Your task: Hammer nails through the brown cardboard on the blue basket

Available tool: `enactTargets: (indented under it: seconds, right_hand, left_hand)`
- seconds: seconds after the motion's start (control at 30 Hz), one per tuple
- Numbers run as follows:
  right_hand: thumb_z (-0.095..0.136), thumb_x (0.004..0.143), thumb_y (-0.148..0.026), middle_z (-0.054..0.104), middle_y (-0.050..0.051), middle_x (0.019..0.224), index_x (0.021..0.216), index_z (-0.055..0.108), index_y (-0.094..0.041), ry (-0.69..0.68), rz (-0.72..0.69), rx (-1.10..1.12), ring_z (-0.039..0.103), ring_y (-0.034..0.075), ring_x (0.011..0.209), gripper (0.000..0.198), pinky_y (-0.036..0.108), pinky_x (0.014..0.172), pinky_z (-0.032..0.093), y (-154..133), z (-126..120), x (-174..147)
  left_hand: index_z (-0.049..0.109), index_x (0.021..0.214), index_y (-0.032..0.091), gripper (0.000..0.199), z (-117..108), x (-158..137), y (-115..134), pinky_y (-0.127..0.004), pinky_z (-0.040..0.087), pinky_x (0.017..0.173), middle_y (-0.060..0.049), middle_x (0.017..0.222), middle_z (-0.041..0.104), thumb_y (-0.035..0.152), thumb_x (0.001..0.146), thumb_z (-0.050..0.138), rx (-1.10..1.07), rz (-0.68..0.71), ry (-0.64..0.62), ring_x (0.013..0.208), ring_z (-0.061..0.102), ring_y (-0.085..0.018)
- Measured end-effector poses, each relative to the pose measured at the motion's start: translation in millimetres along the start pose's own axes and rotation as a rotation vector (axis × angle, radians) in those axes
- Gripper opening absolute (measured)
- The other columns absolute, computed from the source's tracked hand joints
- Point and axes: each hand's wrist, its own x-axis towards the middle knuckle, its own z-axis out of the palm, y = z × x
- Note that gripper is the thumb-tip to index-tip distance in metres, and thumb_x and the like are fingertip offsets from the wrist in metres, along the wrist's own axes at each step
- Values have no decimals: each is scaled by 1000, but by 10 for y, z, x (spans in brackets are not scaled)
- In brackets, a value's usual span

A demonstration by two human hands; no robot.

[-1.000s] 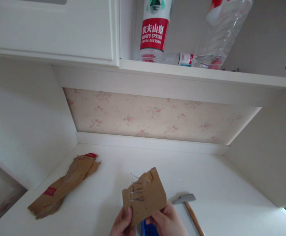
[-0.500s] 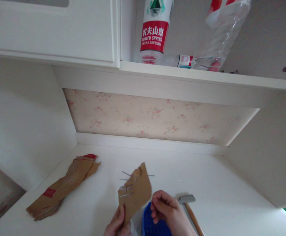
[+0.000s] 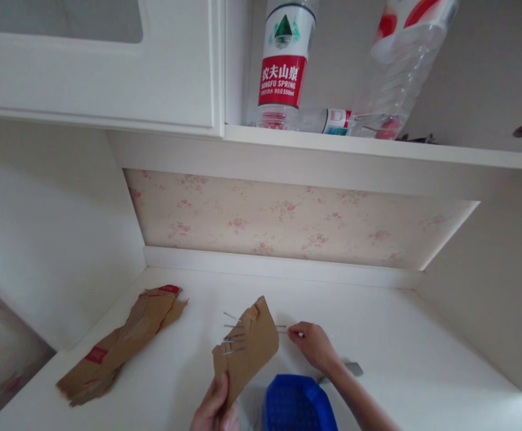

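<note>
My left hand (image 3: 218,404) pinches the lower end of a torn piece of cardboard (image 3: 254,350), holding it up at a slant above the white tabletop. Several thin metal nails (image 3: 234,341) stick out along its left edge. At the right edge, my right hand (image 3: 310,342) is closed, thumb and fingers together, around the end of a thin nail (image 3: 283,332). Just above that one, another nail juts from the same edge. Below the hands stands a blue plastic basket (image 3: 299,395). A hammer head (image 3: 354,369) shows behind my right forearm, which hides the handle.
Crumpled torn cardboard (image 3: 121,347) lies on the left of the white tabletop (image 3: 189,287). Overhead, a shelf (image 3: 378,147) holds an upside-down water bottle (image 3: 283,78), a larger clear bottle (image 3: 391,78) and one lying down. White side panels (image 3: 489,287) flank the space.
My right hand has moved up from over the blue basket to the cardboard's right edge, with a nail in its fingers. The basket shows more fully. The view has tilted up slightly.
</note>
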Motion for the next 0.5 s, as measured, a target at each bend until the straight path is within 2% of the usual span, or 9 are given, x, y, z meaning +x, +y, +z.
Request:
enactTargets:
  seconds: [0.1,0.23,0.3,0.37,0.4,0.43,0.5]
  right_hand:
    - [63,93,-35,78,1,93,86,73,-19,-50,-22,20,72,19,93,19,44,91,53,65,66,27]
    - [60,94,-34,76,1,92,89,72,-20,3,11,151,69,19,91,19,44,91,50,50,-28,-76]
    - [54,96,-36,74,1,89,90,71,-20,29,13,293,67,18,85,24,39,84,51,-76,-130,-218]
    - [49,96,-41,67,-1,74,89,70,-18,-21,-4,479,62,14,66,32,31,64,49,-277,-230,-410]
    - [48,96,-44,64,-2,70,92,70,-17,-54,-18,569,59,14,63,35,28,58,46,-391,-267,-513]
    - [49,94,-46,62,-2,69,95,70,-17,-97,-44,653,58,13,62,36,27,58,46,-505,-291,-614]
    - [52,88,-42,62,-3,67,87,72,-18,-175,-72,776,54,12,58,31,26,57,45,-697,-291,-785]
  left_hand:
    - [75,89,26,23,-18,17,-14,-13,21,34,9,38,49,38,75,87,16,9,3,32,47,-5]
    - [74,90,26,23,21,22,-58,-13,22,34,8,37,51,39,75,87,39,23,-7,32,49,-5]
    - [74,90,25,25,48,18,-87,-13,23,33,9,36,51,40,75,86,47,28,-8,31,49,-6]
    - [72,90,24,26,69,14,-120,-13,23,33,9,35,49,42,75,85,48,31,6,30,48,-6]
    - [72,89,24,26,78,12,-139,-12,23,33,10,35,47,42,76,85,51,36,21,29,48,-6]
    - [71,88,24,26,86,12,-161,-12,24,32,10,34,46,42,77,84,58,48,39,29,48,-6]
    - [70,89,22,27,111,12,-212,-12,26,32,9,36,48,42,78,84,93,92,81,29,46,-5]
